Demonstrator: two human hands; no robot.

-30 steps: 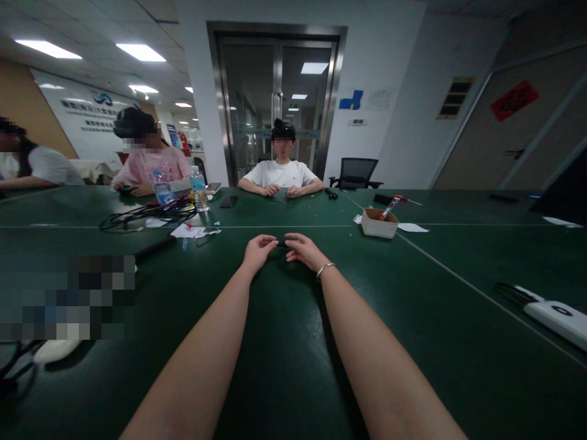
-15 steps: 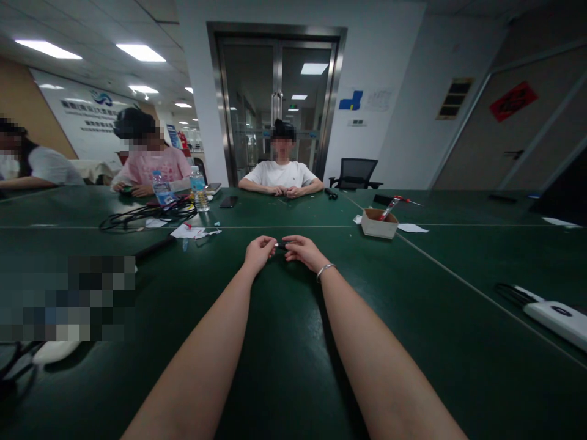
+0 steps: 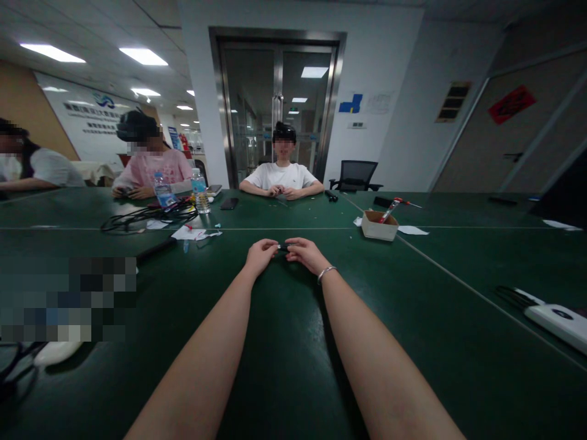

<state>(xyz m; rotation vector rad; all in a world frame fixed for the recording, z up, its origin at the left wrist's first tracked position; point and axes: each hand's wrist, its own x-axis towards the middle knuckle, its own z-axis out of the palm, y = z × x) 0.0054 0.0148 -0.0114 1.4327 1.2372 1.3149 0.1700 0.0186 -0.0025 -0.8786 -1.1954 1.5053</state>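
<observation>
A small black piece with a pale end (image 3: pixel 283 248) sits between my two hands, low over the green table (image 3: pixel 287 330). It is too small to tell its kind. My left hand (image 3: pixel 262 256) is closed in a pinch at the pale end. From the other side, the fingers of my right hand (image 3: pixel 306 253), with a silver bangle at the wrist, are closed on the black end. The fingers cover much of the piece.
To the right stands a box (image 3: pixel 380 227) holding a red-handled tool; a white power strip (image 3: pixel 559 321) lies farther right. Bottles (image 3: pixel 200 192), black cables (image 3: pixel 147 217) and paper scraps (image 3: pixel 190 234) lie at the left. Across the table sits a person (image 3: pixel 283 177).
My hands keep nearly the same place, both still at the small black piece. The whole view has shifted slightly downward. The person opposite has raised one hand a little.
</observation>
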